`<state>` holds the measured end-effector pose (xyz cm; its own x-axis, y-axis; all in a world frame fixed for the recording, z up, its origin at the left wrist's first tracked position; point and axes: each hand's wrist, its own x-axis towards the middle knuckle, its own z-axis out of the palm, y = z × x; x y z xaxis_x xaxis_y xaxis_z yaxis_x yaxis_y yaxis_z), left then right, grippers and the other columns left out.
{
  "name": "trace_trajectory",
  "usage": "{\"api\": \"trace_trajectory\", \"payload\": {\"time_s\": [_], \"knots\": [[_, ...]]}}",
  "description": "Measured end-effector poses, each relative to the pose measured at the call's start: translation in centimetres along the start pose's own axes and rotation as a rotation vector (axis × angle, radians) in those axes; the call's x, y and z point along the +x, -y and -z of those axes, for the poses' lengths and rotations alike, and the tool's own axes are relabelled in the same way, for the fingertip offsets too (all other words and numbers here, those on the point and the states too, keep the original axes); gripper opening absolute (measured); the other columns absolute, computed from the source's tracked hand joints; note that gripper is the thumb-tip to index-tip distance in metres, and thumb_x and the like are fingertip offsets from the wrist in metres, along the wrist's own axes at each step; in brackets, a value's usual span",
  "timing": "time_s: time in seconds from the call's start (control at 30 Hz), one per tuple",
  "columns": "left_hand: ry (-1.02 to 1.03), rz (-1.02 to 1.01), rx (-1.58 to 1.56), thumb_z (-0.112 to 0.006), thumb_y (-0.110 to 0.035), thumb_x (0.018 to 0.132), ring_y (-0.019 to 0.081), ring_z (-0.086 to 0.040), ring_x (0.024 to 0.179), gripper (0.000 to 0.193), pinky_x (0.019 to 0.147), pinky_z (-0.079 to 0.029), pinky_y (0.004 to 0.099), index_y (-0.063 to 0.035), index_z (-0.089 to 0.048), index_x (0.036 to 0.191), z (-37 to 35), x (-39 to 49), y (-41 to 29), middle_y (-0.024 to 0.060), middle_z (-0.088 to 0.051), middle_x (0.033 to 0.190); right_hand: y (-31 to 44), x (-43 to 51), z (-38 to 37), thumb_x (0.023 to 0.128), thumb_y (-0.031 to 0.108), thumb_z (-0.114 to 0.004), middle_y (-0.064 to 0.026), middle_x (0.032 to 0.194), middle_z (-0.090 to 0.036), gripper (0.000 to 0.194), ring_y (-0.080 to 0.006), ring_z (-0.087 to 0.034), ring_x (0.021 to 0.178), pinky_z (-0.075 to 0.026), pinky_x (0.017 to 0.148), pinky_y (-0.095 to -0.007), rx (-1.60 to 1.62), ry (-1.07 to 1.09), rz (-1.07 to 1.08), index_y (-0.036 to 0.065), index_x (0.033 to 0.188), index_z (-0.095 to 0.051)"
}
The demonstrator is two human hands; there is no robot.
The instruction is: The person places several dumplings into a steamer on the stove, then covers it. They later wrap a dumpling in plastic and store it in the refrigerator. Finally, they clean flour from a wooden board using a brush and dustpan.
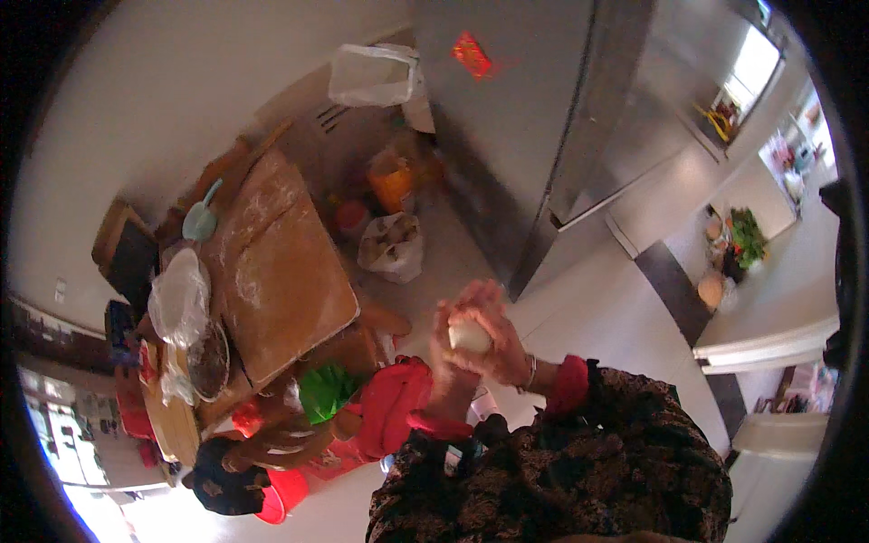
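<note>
A pale ball of dough [468, 337] sits between my two cupped hands, held in the air to the right of the table. My left hand [445, 353] is on the left side of the dough, its fingers partly hidden. My right hand [499, 339], with a bracelet at the wrist, curls round the dough from the right. At the left stands a wooden board [288, 271] dusted with flour.
Beside the board lie a light green scoop [200, 220], a bowl covered in clear plastic [180, 295] and a round lidded dish [208, 360]. A white plastic bag [392, 251] stands on the floor by the grey refrigerator [502, 122]. A red bucket [284, 495] stands near a chair.
</note>
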<state>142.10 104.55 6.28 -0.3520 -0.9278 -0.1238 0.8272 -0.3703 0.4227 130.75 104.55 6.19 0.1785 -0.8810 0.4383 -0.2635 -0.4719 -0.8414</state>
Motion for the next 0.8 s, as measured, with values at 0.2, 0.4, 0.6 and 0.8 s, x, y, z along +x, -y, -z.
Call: {"api": "trace_trajectory", "payload": {"time_s": [0.2, 0.4, 0.6, 0.8], "knots": [[-0.051, 0.073, 0.264, -0.039, -0.046, 0.101, 0.0275, -0.047, 0.129, 0.057, 0.109, -0.038, 0.0432, -0.003, -0.047, 0.138, -1.1, 0.1, 6.3, 0.0134, -0.055, 0.134, 0.4, -5.7, 5.3, 0.076, 0.018, -0.078, -0.0154, 0.121, -0.058, 0.04, -0.0326, -0.054, 0.118, -0.043, 0.099, -0.0415, 0.068, -0.139, -0.004, 0.007, 0.112, -0.062], [-0.074, 0.325, 0.27, -0.034, -0.05, 0.101, 0.0316, -0.04, 0.136, 0.064, 0.116, -0.029, 0.0467, -0.0035, -0.039, 0.144, -5.9, 0.6, 15.2, 0.0168, -0.043, 0.147, -2.6, -11.3, 12.6, 0.079, 0.034, -0.078, -0.0169, 0.119, -0.059, 0.042, -0.0357, -0.053, 0.12, -0.019, 0.115, -0.0504, -0.047, -0.456, -0.095, 0.012, 0.111, -0.062], [0.416, 0.479, 0.35, -0.032, -0.051, 0.101, 0.0334, -0.04, 0.137, 0.067, 0.117, -0.028, 0.0498, -0.0011, -0.034, 0.146, -11.9, 0.0, 28.2, 0.0186, -0.038, 0.15, -1.1, -20.2, 23.0, 0.078, 0.03, -0.077, -0.0146, 0.114, -0.059, 0.045, -0.0351, -0.054, 0.113, -0.04, 0.101, -0.0435, -0.292, -0.68, -0.122, 0.008, 0.112, -0.058], [0.56, 0.698, 0.228, -0.03, -0.04, 0.104, 0.0352, -0.039, 0.137, 0.06, 0.116, -0.031, 0.0469, 0.0042, -0.034, 0.144, -18.9, 1.5, 36.3, 0.0217, -0.042, 0.147, 0.1, -23.7, 32.2, 0.078, 0.027, -0.079, -0.0157, 0.115, -0.059, 0.047, -0.0366, -0.055, 0.113, -0.041, 0.101, -0.0459, -0.504, -0.74, -0.306, 0.005, 0.112, -0.056]]}}
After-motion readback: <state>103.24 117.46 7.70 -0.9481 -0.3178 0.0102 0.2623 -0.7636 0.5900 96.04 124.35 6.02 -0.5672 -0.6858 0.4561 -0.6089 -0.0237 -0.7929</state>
